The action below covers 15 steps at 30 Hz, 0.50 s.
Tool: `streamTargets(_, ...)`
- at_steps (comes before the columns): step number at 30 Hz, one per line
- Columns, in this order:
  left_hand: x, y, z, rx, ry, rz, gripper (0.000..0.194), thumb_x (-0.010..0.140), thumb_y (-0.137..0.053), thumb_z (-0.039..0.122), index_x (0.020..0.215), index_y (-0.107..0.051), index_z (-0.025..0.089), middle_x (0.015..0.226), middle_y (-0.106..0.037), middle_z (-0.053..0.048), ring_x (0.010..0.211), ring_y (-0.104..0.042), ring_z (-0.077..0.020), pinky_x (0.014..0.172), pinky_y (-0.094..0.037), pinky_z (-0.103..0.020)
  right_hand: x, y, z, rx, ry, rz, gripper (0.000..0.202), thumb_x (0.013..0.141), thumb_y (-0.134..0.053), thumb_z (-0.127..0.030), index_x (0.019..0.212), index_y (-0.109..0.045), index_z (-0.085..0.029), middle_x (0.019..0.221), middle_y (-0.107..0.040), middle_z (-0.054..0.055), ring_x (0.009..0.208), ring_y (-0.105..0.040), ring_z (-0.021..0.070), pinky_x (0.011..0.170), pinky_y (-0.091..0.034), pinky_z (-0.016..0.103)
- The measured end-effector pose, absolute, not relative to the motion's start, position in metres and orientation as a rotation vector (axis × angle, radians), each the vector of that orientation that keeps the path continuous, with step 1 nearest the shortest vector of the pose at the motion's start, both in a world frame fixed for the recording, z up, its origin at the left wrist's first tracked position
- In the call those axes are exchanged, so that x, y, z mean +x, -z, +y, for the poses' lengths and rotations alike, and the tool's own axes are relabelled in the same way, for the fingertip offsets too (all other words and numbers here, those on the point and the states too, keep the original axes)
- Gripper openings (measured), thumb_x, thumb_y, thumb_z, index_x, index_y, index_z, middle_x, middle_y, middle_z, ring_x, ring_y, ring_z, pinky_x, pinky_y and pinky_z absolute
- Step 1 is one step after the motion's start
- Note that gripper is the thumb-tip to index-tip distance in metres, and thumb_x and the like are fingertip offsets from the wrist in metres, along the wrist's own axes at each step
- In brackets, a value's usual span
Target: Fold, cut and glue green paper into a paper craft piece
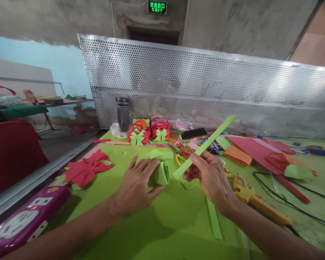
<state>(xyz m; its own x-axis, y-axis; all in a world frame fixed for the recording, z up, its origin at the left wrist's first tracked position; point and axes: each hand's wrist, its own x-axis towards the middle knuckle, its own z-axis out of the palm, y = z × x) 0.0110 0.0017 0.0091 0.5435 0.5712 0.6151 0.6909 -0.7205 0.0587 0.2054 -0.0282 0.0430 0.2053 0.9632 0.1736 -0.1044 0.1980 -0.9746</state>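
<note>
At the middle of the green table, my left hand (141, 182) is closed around a small folded light-green paper piece (163, 173), thumb below and fingers above. Part of the piece is hidden behind the fingers. In my right hand (209, 175) is a long light-green paper strip (215, 135), pinched near its lower part and slanting up to the right. The strip's lower end is close to the folded piece, with a gap between them. Beneath my right wrist, a second green strip (213, 220) lies on the table.
A yellow hot glue gun (260, 204) with a black cord lies at right, near coloured paper sheets (256, 150). Red paper baskets (160, 131), a bottle (122, 113) and a dark phone (194, 133) stand or lie behind. Left are a red paper flower (88, 168) and a purple power strip (29, 216).
</note>
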Motion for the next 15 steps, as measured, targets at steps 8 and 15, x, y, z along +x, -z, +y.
streamTargets(8, 0.013, -0.012, 0.001, -2.537, 0.965, -1.027, 0.05, 0.076, -0.06, 0.036, 0.117, -0.047, 0.011, 0.109, -0.06, -0.014, 0.101, -0.055, -0.0279, 0.097, -0.033, -0.054, 0.203, -0.043, -0.031, -1.084, -0.784, -1.216, 0.033, 0.078, -0.057, -0.041, 0.057, -0.056, -0.016, 0.048, -0.06, 0.001, 0.044, -0.058, 0.0132, 0.047, -0.049, 0.027)
streamTargets(15, 0.014, -0.018, -0.005, -2.482, 1.048, -0.974, 0.049, 0.073, -0.063, 0.031, 0.114, -0.047, 0.011, 0.105, -0.059, -0.014, 0.099, -0.053, -0.0282, 0.087, -0.043, -0.046, 0.204, -0.046, -0.043, -1.14, -0.325, -1.458, 0.032, 0.081, -0.054, -0.034, 0.056, -0.063, -0.018, 0.052, -0.064, 0.001, 0.047, -0.058, 0.0132, 0.046, -0.045, 0.024)
